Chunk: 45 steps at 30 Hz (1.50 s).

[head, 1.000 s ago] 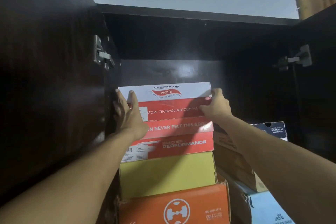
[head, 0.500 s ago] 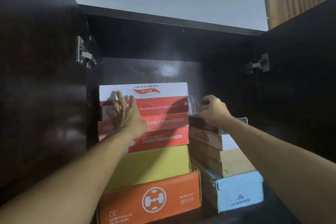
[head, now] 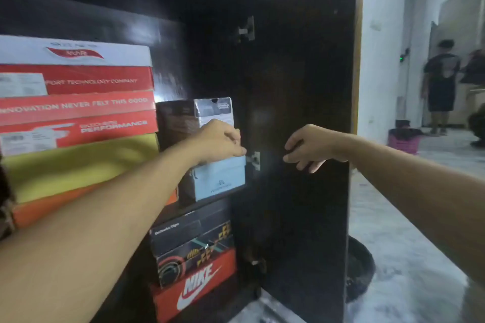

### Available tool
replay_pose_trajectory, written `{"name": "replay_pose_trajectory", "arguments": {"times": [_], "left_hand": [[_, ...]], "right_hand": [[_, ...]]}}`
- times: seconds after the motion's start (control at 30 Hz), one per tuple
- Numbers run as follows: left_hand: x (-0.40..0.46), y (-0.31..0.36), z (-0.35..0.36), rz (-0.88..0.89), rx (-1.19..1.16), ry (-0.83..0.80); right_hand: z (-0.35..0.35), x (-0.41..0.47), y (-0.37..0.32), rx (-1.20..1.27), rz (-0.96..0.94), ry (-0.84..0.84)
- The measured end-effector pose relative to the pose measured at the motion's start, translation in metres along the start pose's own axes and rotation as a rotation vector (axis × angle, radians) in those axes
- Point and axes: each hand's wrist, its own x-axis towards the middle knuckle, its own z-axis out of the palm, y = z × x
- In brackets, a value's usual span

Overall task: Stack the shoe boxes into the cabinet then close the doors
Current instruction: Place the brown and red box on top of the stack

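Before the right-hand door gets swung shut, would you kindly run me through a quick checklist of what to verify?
1. Boxes behind the door line: light blue box and Nike box sit near the front edge: cannot tell.
2. Left hand out of the opening: not ok, it is beside the middle hinge.
3. Right hand gripping the right door: not ok, it holds nothing.
4. Left stack, white-lidded Skechers box on top, level: ok.
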Motion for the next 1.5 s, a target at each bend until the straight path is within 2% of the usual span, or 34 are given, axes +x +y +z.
{"name": "replay_pose_trajectory", "arguments": {"times": [0.17, 0.3, 0.57, 0.7, 0.8, 1.17, 1.3, 1.4, 1.5], "left_hand": [[-0.015, 0.032, 0.105, 0.094, 0.088, -0.259], [-0.033, 0.053, 0.200, 0.145, 0.116, -0.464], [-0.061, 0.086, 0.363, 0.209, 0.095, -0.747], [-0.067, 0.092, 0.429, 0.170, 0.009, -0.855], [-0.066, 0.093, 0.475, 0.149, -0.032, -0.888], [-0.045, 0.099, 0.615, 0.089, -0.216, -0.972], [-0.039, 0.096, 0.644, 0.067, -0.253, -0.975], [-0.036, 0.093, 0.659, 0.058, -0.276, -0.966], [-0.032, 0.088, 0.670, 0.020, -0.293, -0.967]], "right_hand": [[-0.014, -0.066, 0.092, -0.092, 0.187, -0.052], [-0.015, -0.118, 0.166, -0.076, 0.351, -0.078], [0.002, -0.172, 0.320, -0.116, 0.695, -0.096], [0.017, -0.185, 0.393, -0.315, 0.760, -0.068], [0.037, -0.192, 0.443, -0.422, 0.811, -0.070], [0.088, -0.177, 0.570, -0.234, 1.055, 0.164], [0.113, -0.163, 0.586, -0.181, 1.144, 0.292], [0.130, -0.158, 0.590, -0.233, 1.190, 0.424], [0.132, -0.158, 0.590, -0.233, 1.218, 0.438]]}}
